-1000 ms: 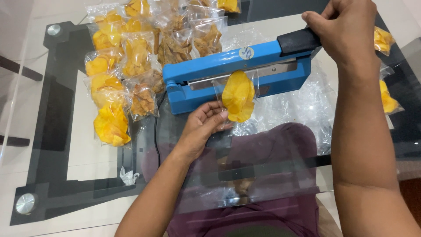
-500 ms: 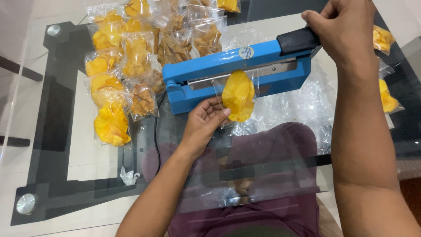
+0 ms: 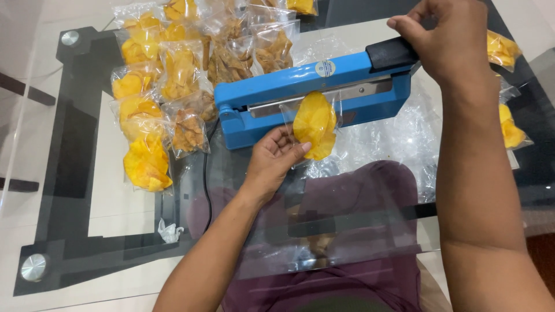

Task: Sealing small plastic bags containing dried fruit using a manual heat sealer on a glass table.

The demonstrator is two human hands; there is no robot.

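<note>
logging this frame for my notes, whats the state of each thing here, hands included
sealer: arm down, clamped on a bag's top edge
bag of yellow chips: mouth in the sealer, held from below
left hand: gripping that bag
right hand: on the black handle, fingers loosening
packed bags: lying piled on the glass table

Home snack-packing spot: glass table [image 3: 104,173], blue heat sealer [image 3: 289,86] (tiled floor).

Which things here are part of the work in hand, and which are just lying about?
In hand: blue heat sealer, black handle under right hand; bag of yellow chips held by left hand.
Lying about: filled bags, empty clear bags, paper scrap.
</note>
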